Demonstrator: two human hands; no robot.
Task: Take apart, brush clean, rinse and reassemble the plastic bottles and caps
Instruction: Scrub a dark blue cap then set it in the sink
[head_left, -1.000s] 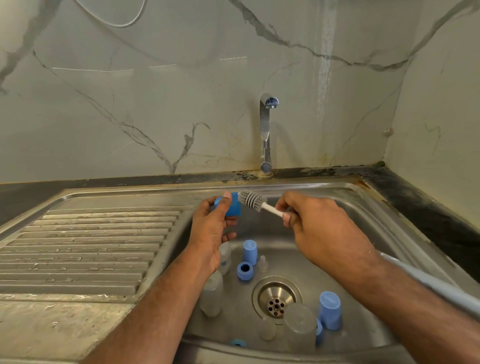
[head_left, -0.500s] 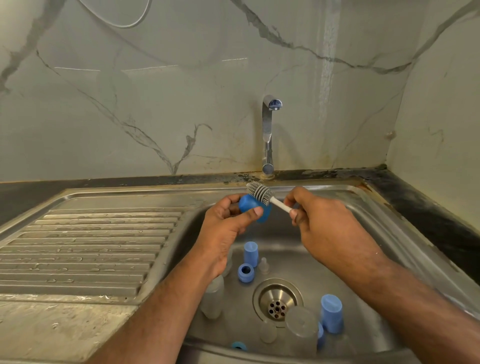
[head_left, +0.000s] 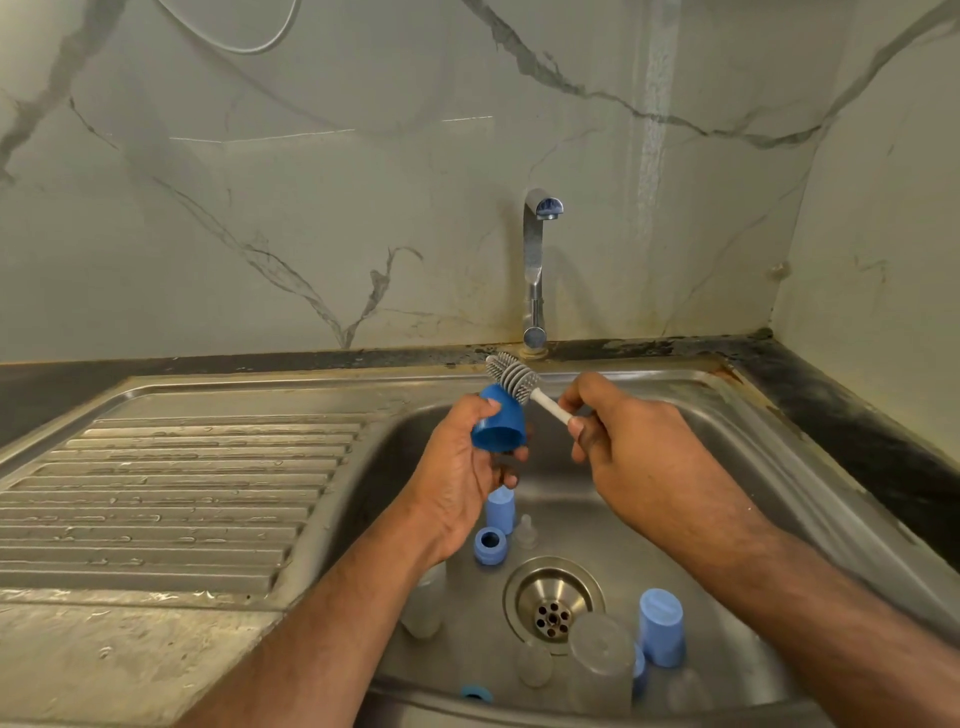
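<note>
Blue cap (head_left: 500, 425), frame centre, above the sink basin (head_left: 737, 457): gripped in curled fingers of left hand (head_left: 462, 478), open end facing down toward camera. Grey bristle head of brush (head_left: 511, 376) rests against cap's top; right hand (head_left: 623, 447) pinches its white handle. Faucet (head_left: 535, 270) directly behind.

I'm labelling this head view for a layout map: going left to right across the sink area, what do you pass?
Ribbed draining board → left hand → dark blue cap it grips → brush → right hand → upright light blue cap right of the drain.
</note>
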